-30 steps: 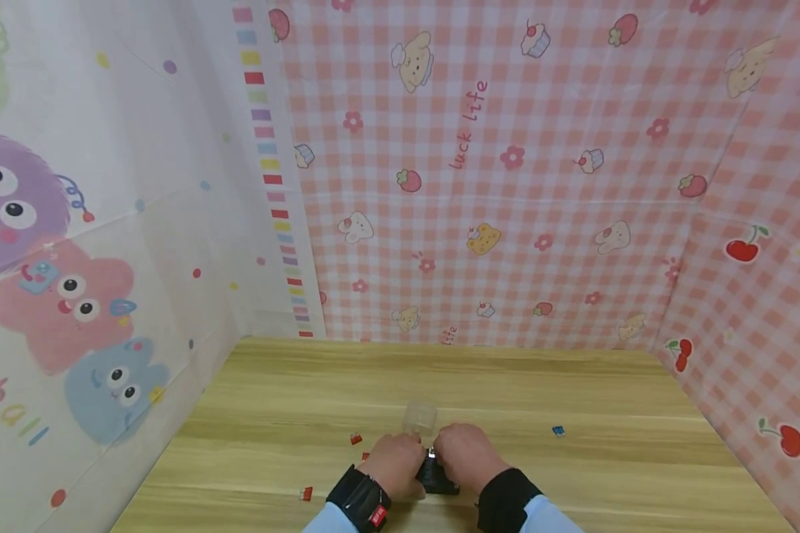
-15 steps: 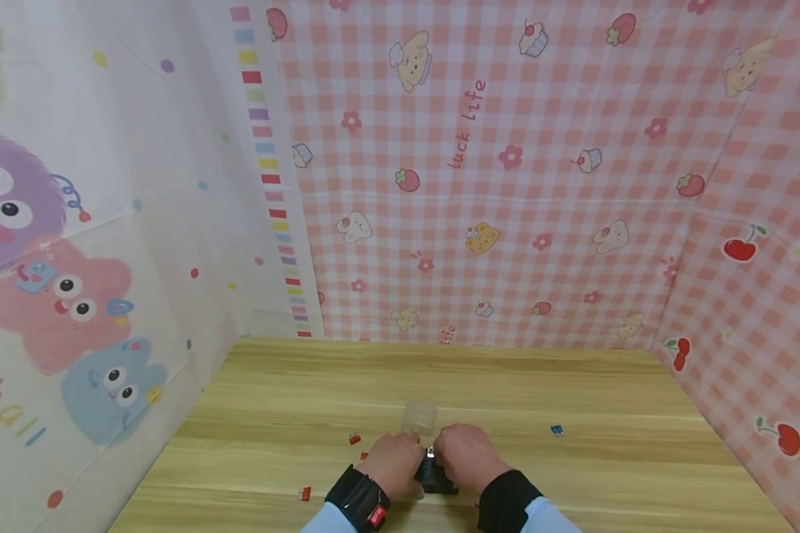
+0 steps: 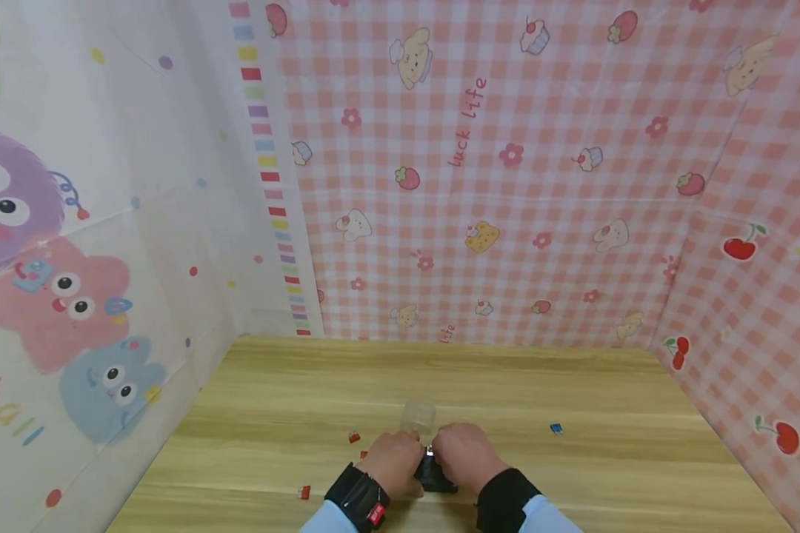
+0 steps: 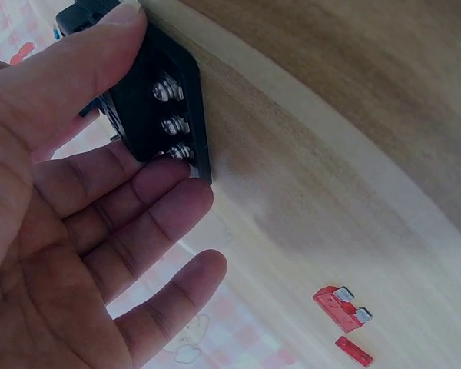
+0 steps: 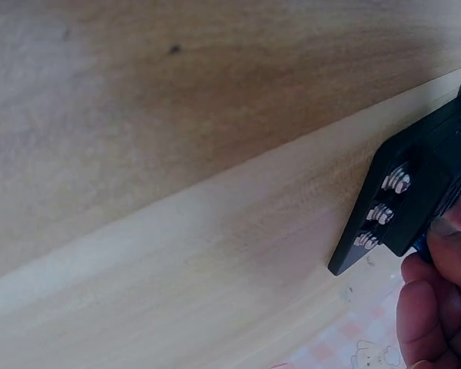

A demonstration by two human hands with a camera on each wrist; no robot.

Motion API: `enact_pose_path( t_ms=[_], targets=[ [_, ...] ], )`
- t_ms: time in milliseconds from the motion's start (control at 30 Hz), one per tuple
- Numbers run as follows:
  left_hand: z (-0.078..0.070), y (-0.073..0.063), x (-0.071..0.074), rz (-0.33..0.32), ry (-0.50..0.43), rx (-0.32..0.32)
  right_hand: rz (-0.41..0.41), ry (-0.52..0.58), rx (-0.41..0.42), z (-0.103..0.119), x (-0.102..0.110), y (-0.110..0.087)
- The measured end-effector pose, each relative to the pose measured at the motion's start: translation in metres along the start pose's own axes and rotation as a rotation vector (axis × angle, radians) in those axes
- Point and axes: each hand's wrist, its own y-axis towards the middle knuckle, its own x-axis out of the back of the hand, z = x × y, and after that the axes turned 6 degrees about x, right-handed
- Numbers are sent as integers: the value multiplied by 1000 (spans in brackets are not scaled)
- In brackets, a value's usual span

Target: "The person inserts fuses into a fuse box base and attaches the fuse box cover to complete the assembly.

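A black fuse block (image 3: pixel 435 478) with a row of screw terminals lies on the table between both hands. My left hand (image 3: pixel 392 463) grips its left side, thumb over the top and fingers along the edge; the little finger stands free in the left wrist view. My right hand (image 3: pixel 468 455) is at the block's right side, fingers curled. A small blue piece (image 5: pixel 422 247) shows between its fingertips and the block, pinched there and mostly hidden; it looks like a blade fuse.
Red blade fuses (image 4: pixel 338 309) lie on the wooden table (image 3: pixel 613 474) to the left. One blue blade fuse (image 3: pixel 556 428) is off to the right. Behind the hands stands a clear plastic cover (image 3: pixel 418 416). Patterned cloth (image 3: pixel 507 200) hangs around the table's back and sides.
Both hands keep their places at the fuse block. The head view has shifted very slightly; nothing else visibly moves.
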Motion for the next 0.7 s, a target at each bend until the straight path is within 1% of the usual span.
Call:
enact_pose_path(
  t_ms=[167, 300, 433, 567, 700],
  targets=[
    [1, 1, 0, 15, -1, -2, -2, 11, -9, -2, -2, 1],
    [1, 1, -1, 6, 3, -2, -2, 34, -17, -3, -2, 0],
    [1, 3, -1, 17, -2, -2, -19, 56, -21, -4, -2, -1],
    [1, 3, -1, 37, -2, 8, -43, 26, -4, -3, -3, -2],
    [0, 2, 0, 31, 4, 9, -40, 22, -3, -3, -3, -2]
  ],
)
